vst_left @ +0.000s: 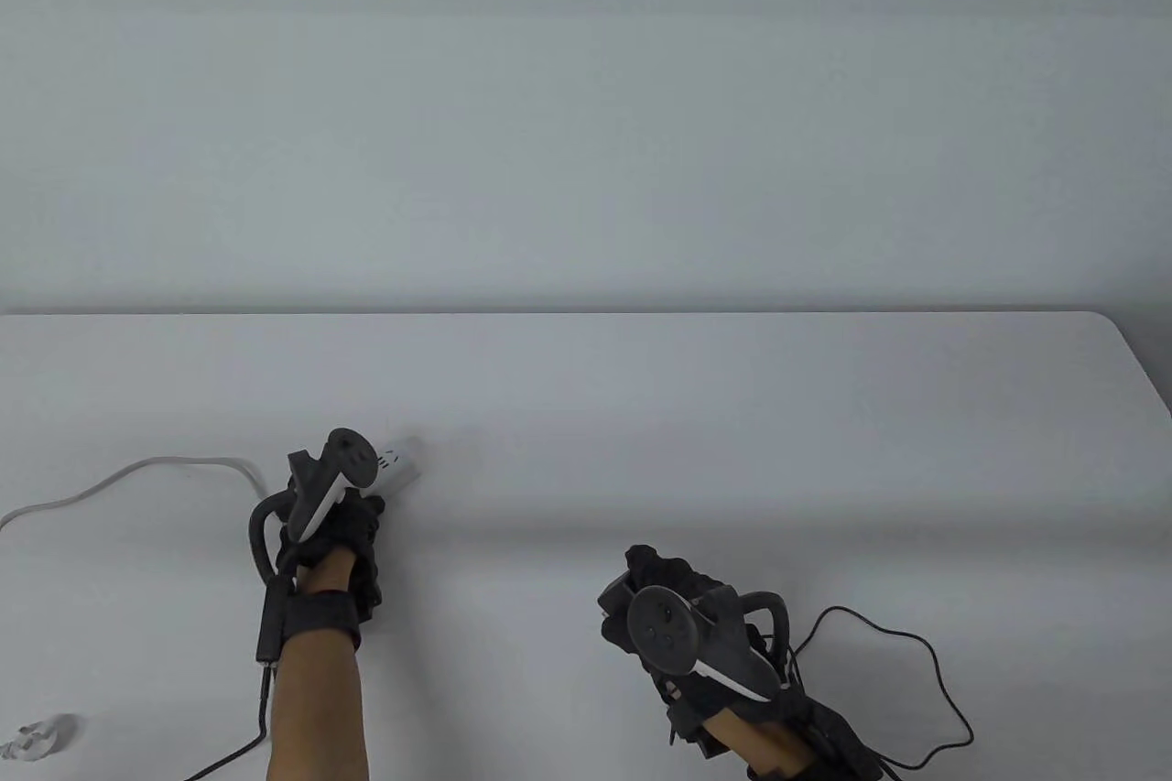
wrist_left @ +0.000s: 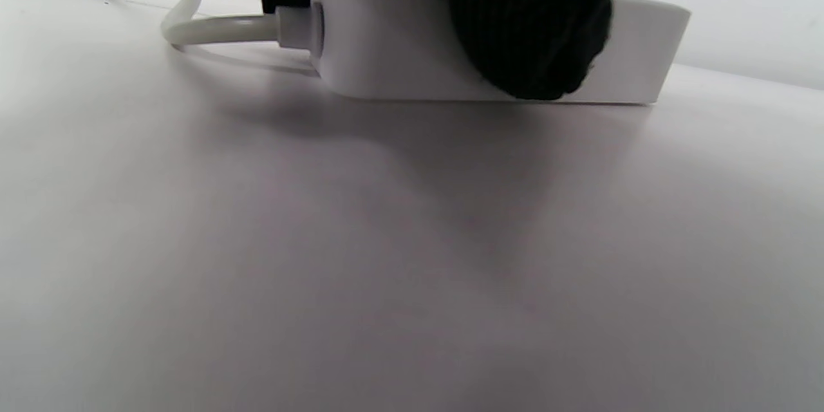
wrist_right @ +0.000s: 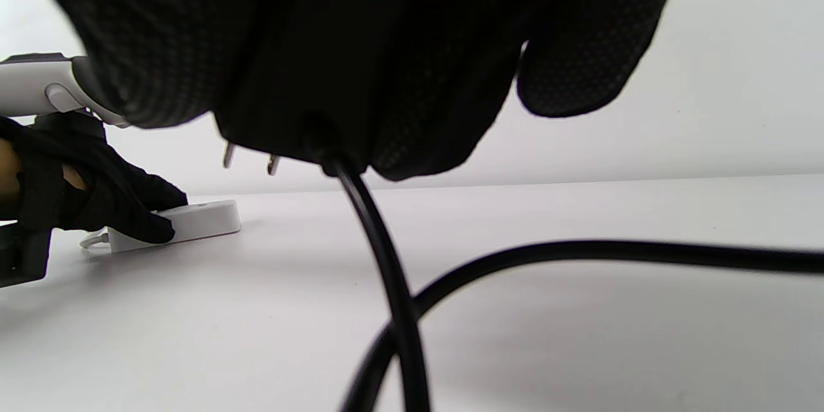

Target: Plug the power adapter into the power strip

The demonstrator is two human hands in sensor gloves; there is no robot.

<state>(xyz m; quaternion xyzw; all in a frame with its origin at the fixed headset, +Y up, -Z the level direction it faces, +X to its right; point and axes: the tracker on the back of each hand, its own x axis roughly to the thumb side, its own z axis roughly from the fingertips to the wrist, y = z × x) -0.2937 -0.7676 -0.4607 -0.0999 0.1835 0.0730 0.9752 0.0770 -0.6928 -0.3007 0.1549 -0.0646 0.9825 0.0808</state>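
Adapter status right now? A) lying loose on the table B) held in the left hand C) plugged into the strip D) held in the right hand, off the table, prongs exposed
D: the right wrist view shows the right hand gripping the black power adapter above the table, prongs bare, while the left hand rests on the power strip.

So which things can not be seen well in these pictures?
- Strip sockets: table view, mostly under the left hand; too small and pale to count.
- Adapter body: right wrist view, wrapped by the right hand; only two prongs show.
- White object: table view, blurred, cut by the edge.
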